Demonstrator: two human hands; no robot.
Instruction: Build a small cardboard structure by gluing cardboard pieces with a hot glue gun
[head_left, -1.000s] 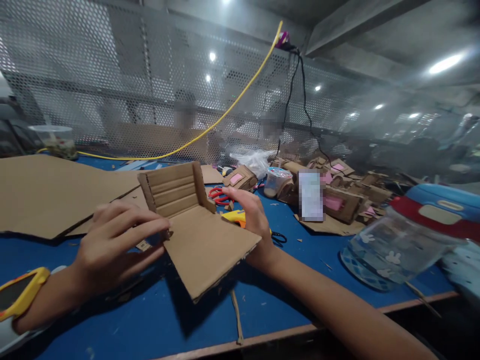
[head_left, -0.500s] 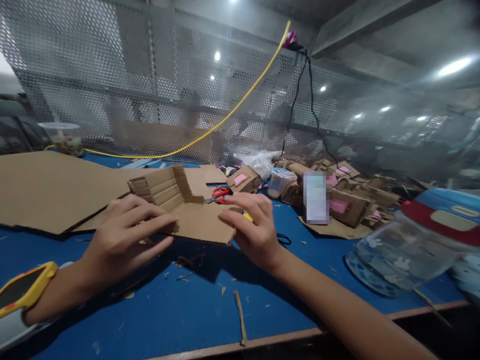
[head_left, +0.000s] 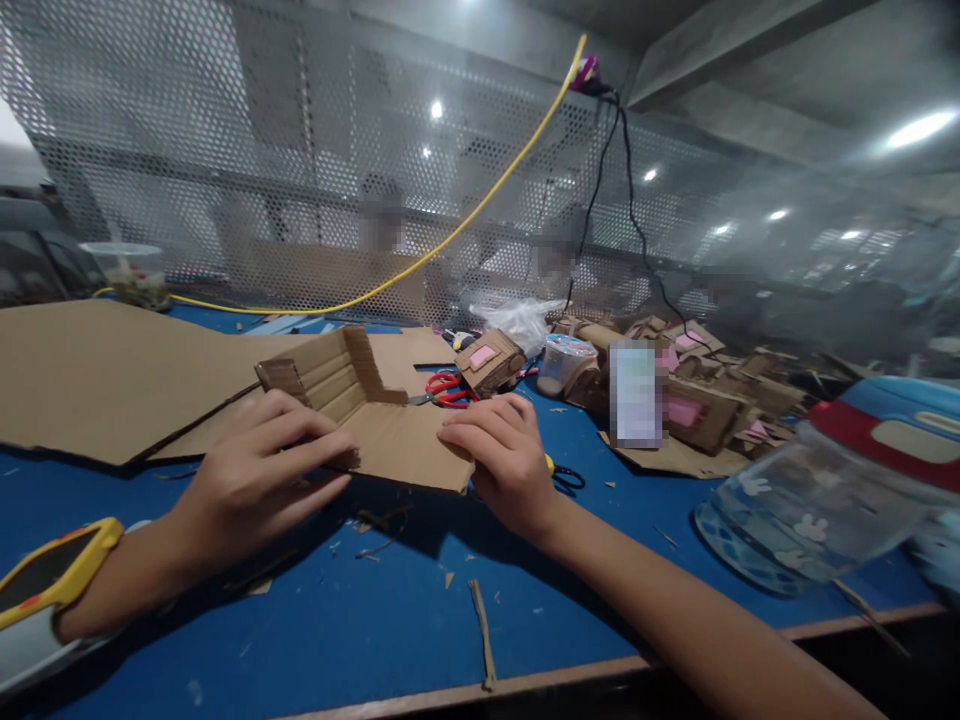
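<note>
A folded cardboard piece (head_left: pixel 397 436), with raised walls at its back and left, is held between both hands above the blue table (head_left: pixel 360 630). My left hand (head_left: pixel 259 480) grips its left side, fingers over the low wall and the near corner. At the right edge, my right hand (head_left: pixel 510 455) pinches the flat panel, fingers bent on top and the thumb hidden. Red-handled scissors (head_left: pixel 446 388) lie just behind the panel. A yellow and black handle (head_left: pixel 566 474) shows to the right of my right hand.
Large cardboard sheets (head_left: pixel 112 385) lie at the left. A phone (head_left: pixel 635 395) leans by a cardboard pile (head_left: pixel 712 400). A big clear bottle (head_left: pixel 810 500) stands at the right. Behind are a lidded cup (head_left: pixel 561 362), a plastic bag (head_left: pixel 521 325) and a yellow cable (head_left: pixel 480 205).
My right hand's fingers have come down and closed on the cardboard's right edge, uncovering more of the red scissors and the yellow-black handle. My left hand has barely moved.
</note>
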